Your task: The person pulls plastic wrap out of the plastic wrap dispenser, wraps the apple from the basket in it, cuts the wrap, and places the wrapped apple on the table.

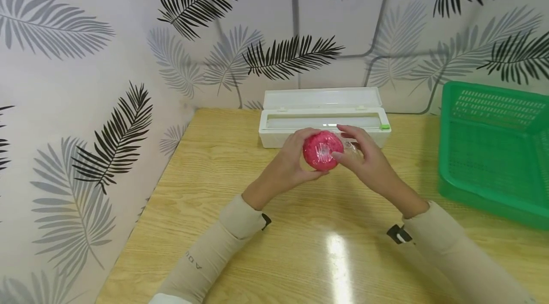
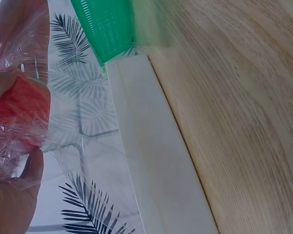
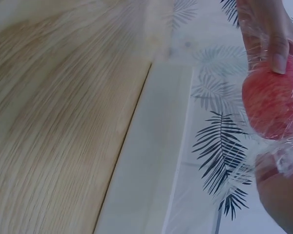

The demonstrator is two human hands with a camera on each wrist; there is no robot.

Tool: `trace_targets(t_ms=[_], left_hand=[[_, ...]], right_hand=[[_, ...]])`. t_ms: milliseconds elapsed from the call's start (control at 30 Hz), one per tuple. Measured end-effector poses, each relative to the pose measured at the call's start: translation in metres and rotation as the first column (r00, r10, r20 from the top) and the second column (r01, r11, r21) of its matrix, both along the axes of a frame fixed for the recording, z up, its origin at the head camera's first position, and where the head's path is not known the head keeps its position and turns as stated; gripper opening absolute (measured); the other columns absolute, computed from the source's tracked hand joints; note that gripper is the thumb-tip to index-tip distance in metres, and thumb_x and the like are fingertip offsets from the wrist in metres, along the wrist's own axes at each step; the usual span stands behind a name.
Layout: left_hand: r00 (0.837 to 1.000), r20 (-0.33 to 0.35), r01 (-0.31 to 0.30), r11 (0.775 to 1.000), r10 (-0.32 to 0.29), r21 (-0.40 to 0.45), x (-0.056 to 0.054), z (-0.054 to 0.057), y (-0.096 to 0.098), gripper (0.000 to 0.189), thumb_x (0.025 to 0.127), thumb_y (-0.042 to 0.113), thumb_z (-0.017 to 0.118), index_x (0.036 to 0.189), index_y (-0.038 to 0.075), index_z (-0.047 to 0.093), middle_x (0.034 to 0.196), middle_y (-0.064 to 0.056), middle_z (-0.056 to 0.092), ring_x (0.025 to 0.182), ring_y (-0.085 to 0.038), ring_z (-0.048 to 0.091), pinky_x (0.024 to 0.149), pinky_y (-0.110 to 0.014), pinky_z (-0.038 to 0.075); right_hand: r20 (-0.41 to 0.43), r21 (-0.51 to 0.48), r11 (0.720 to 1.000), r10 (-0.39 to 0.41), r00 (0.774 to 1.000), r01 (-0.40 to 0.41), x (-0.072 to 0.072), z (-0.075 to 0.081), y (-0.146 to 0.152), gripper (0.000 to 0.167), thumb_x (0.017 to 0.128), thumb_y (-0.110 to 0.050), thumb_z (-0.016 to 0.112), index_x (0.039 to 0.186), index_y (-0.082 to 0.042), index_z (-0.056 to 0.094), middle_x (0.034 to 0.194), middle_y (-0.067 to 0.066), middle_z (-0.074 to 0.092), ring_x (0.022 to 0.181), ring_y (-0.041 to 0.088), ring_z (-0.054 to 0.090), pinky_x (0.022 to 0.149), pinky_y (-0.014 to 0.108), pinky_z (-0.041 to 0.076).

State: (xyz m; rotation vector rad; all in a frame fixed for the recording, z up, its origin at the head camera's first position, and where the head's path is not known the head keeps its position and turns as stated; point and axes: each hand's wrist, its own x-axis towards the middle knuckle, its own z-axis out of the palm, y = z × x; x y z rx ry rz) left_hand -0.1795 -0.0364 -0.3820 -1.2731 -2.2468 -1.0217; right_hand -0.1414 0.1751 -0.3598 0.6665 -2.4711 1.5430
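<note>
Fruit (image 1: 319, 148), wrapped in film (image 3: 290, 155), is in front of the box (image 1: 274, 139). The left hand (image 1: 287, 163) curls round it, probably to steady it; the right hand's (image 1: 371, 163) thumb touches the wrap, fingers apart, likely leaving that hand free. The basket (image 1: 444, 137) sits right of the box.

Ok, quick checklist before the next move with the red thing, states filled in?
1. Red round item secure: ok, left hand grips it above the table.
2. Right hand placed: ok, its thumb touches the item.
3. Clear film snug: not ok, crumpled and loose around the item in both wrist views.
4. Film covers every side: cannot tell, hands hide part.
5. White box closed: not ok, lid stands up.
6. Green basket upright: ok, on the table at the right.
</note>
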Motion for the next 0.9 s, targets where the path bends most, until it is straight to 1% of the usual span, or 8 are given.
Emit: trace_targets(t_ms=[100,200,300,367,567,700,833,900], left_hand=[[0.999,0.043,0.007,0.999,-0.008,0.036,-0.001,0.001,-0.001,0.089,0.067,0.024,0.084,0.136,0.008,0.029,0.13,-0.007,0.044,0.12,-0.016,0.041,0.1,-0.024,0.038],[0.993,0.117,0.024,0.996,-0.033,0.084,-0.002,0.002,-0.002,0.093,0.067,0.022,0.084,0.136,0.009,0.023,0.13,-0.01,0.043,0.12,-0.017,0.043,0.097,-0.025,0.041],[0.975,0.21,0.042,0.989,-0.071,0.141,-0.002,0.001,-0.003,0.094,0.066,0.02,0.084,0.136,0.011,0.021,0.129,-0.01,0.043,0.119,-0.016,0.044,0.095,-0.028,0.044],[0.961,0.263,0.039,0.985,-0.083,0.167,-0.001,0.0,-0.003,0.091,0.067,0.021,0.084,0.135,0.013,0.023,0.129,-0.007,0.044,0.118,-0.014,0.044,0.095,-0.028,0.044],[0.922,0.382,-0.012,0.98,-0.066,0.197,0.001,0.002,-0.003,0.085,0.067,0.017,0.084,0.134,0.012,0.031,0.128,-0.004,0.047,0.116,-0.013,0.046,0.094,-0.028,0.044],[0.913,0.4,-0.005,0.977,-0.082,0.213,0.007,0.012,-0.003,0.081,0.071,0.01,0.081,0.135,0.006,0.032,0.13,-0.01,0.048,0.118,-0.016,0.046,0.095,-0.032,0.044],[0.906,0.412,0.005,0.975,-0.099,0.224,0.014,0.025,-0.004,0.076,0.075,0.009,0.078,0.135,0.003,0.033,0.131,-0.01,0.048,0.12,-0.014,0.046,0.097,-0.031,0.042],[0.901,0.424,-0.002,0.975,-0.095,0.221,0.015,0.027,-0.004,0.075,0.076,0.011,0.077,0.136,0.004,0.033,0.132,-0.009,0.048,0.12,-0.013,0.046,0.096,-0.031,0.043]], right_hand=[[-0.077,-0.009,0.998,0.066,0.995,-0.066,0.008,0.011,-0.004,0.06,0.083,-0.004,0.068,0.136,-0.003,0.039,0.137,0.012,0.041,0.125,0.026,0.037,0.099,0.051,0.035],[-0.129,-0.009,0.993,0.114,0.985,-0.116,0.011,0.014,-0.006,0.062,0.08,0.005,0.068,0.135,0.003,0.038,0.138,0.014,0.041,0.126,0.025,0.038,0.1,0.04,0.039],[-0.143,-0.02,0.991,0.132,0.981,-0.136,0.011,0.012,-0.006,0.062,0.08,0.007,0.067,0.135,0.004,0.037,0.137,0.014,0.041,0.125,0.023,0.039,0.099,0.027,0.04],[-0.135,-0.028,0.99,0.131,0.982,-0.136,0.011,0.011,-0.006,0.062,0.081,0.007,0.066,0.135,0.003,0.037,0.137,0.014,0.041,0.125,0.023,0.04,0.099,0.024,0.039],[-0.128,-0.019,0.991,0.126,0.984,-0.13,0.011,0.012,-0.008,0.063,0.08,0.004,0.068,0.135,0.002,0.036,0.137,0.012,0.041,0.125,0.024,0.039,0.1,0.028,0.038],[-0.135,-0.008,0.992,0.121,0.983,-0.124,0.009,0.013,-0.009,0.068,0.078,0.003,0.071,0.136,0.002,0.034,0.139,0.012,0.039,0.127,0.025,0.037,0.102,0.031,0.037],[-0.087,-0.012,0.993,0.115,0.989,-0.117,0.007,0.012,-0.01,0.072,0.078,0.001,0.072,0.138,-0.001,0.03,0.14,0.01,0.037,0.13,0.024,0.035,0.104,0.04,0.034],[-0.071,-0.011,0.994,0.104,0.992,-0.105,0.006,0.011,-0.011,0.073,0.078,0.0,0.073,0.137,-0.002,0.03,0.14,0.01,0.037,0.13,0.023,0.034,0.105,0.043,0.033]])
